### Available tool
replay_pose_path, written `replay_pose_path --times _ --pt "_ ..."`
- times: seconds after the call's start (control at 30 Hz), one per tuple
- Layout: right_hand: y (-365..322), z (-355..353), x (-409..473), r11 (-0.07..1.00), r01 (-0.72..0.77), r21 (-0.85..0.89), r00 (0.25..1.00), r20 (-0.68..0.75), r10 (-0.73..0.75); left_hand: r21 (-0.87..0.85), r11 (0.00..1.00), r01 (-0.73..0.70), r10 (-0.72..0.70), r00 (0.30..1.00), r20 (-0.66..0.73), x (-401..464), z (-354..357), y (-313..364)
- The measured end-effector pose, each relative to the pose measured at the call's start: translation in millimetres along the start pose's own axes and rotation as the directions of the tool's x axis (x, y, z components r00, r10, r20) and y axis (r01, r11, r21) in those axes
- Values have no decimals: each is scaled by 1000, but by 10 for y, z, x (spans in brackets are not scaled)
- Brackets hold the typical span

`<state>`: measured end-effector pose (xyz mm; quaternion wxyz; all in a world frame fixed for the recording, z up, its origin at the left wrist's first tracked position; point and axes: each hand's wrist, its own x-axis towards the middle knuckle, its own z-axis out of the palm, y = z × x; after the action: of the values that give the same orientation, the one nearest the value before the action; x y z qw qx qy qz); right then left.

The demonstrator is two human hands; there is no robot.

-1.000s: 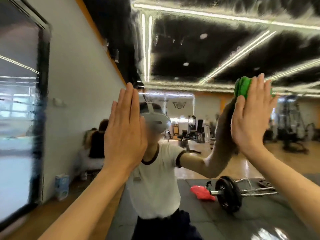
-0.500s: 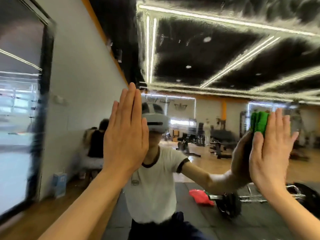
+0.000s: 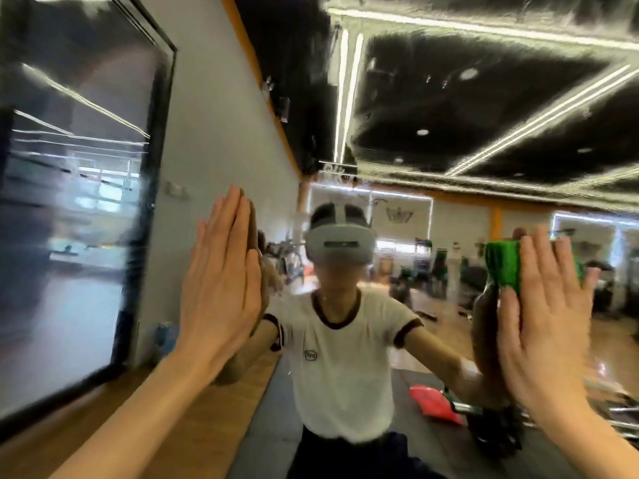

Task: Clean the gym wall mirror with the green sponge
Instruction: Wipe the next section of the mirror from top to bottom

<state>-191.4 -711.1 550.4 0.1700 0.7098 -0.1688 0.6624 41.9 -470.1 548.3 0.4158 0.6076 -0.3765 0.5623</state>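
The gym wall mirror (image 3: 449, 108) fills most of the view and reflects the ceiling lights, the gym and my own body. My right hand (image 3: 543, 312) lies flat at the right, pressing the green sponge (image 3: 501, 266) against the glass; only the sponge's upper left part shows past my fingers. My left hand (image 3: 221, 288) rests flat on the mirror at centre left, fingers together and straight, holding nothing.
A dark framed panel (image 3: 79, 202) hangs on the white wall (image 3: 214, 140) at the left, near the mirror's edge. Reflected in the glass are a red object (image 3: 434, 404), a barbell on the dark floor mat, and gym machines further back.
My right hand has slid the sponge down and to the right across the mirror. The view has shifted slightly. My left hand has stayed flat in about the same place.
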Motion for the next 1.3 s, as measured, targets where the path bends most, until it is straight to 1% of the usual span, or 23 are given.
replay_pose_path --times 0.03,0.07,0.13,0.17,0.23,0.3,0.33,0.37,0.47,0.53,0.57,0.67,0.73,0.8,0.83,0.87,0.9,0.97,1.0,1.07,1.17,1.23,1.3 --pt "-190 64 7 999 -36 -2 999 -23 36 3 1000 -6 6 1000 0 -12 15 -6" --pt "-446 143 33 1000 -8 -13 1000 -23 8 8 1000 -11 11 1000 -6 -21 28 -6" --pt "-1018 348 89 982 190 -13 981 26 -190 10 1000 -19 20 1000 -16 -25 34 -13" --pt "-1272 439 105 950 313 -2 948 62 -312 7 1000 -22 22 1000 -15 -20 34 -20" --pt "-1522 534 137 846 534 -4 841 103 -531 9 1000 -25 25 1000 -6 -20 32 -36" --pt "-1313 484 185 775 631 -49 773 131 -621 17 999 -35 35 999 2 -21 40 -36" --pt "-1115 413 184 779 624 -57 777 148 -612 17 999 -39 39 999 -1 -21 44 -38" --pt "-879 320 157 811 582 -61 808 155 -569 18 999 -41 41 999 -5 -19 49 -40" --pt "-318 42 37 946 319 -53 941 139 -309 44 998 -41 41 999 -9 -28 61 -43" --pt "-389 40 28 983 177 -40 982 71 -174 53 998 -39 40 999 -9 -31 67 -32" --pt "-558 100 79 988 148 -37 988 39 -147 53 998 -39 39 999 -7 -30 64 -31" --pt "-1285 382 377 963 267 -27 964 19 -266 53 998 -46 47 999 -6 -26 57 -44" --pt "-1660 534 585 908 419 -25 908 46 -417 44 998 -52 52 999 0 -21 58 -53" --pt "-1616 553 745 818 572 -65 820 71 -568 36 998 -56 56 998 -1 -16 59 -57" --pt "-1449 497 789 801 596 -53 802 83 -592 37 998 -57 58 998 -1 -17 59 -58" --pt "-1217 415 817 818 574 -31 816 95 -570 39 998 -58 58 998 -5 -15 58 -59" --pt "-952 314 827 857 514 -32 855 96 -510 41 998 -56 57 998 -8 -11 58 -59" --pt "-498 105 776 948 316 -46 947 82 -312 48 998 -49 49 999 -14 -14 62 -57" --pt "-408 41 750 972 227 -51 973 56 -225 52 998 -44 45 999 -19 -16 64 -52" --pt "-606 109 776 990 135 -45 991 -14 -136 51 998 -39 40 999 -18 -15 64 -42" --pt "-1388 400 1025 979 199 -35 978 -63 -201 28 999 -41 42 999 -6 -17 56 -45" --pt "-1843 579 1203 946 319 -57 946 -35 -322 18 999 -50 50 999 -8 -15 47 -54" --pt "-1895 626 1336 877 469 -102 883 28 -469 16 998 -53 53 998 -19 -16 48 -52"
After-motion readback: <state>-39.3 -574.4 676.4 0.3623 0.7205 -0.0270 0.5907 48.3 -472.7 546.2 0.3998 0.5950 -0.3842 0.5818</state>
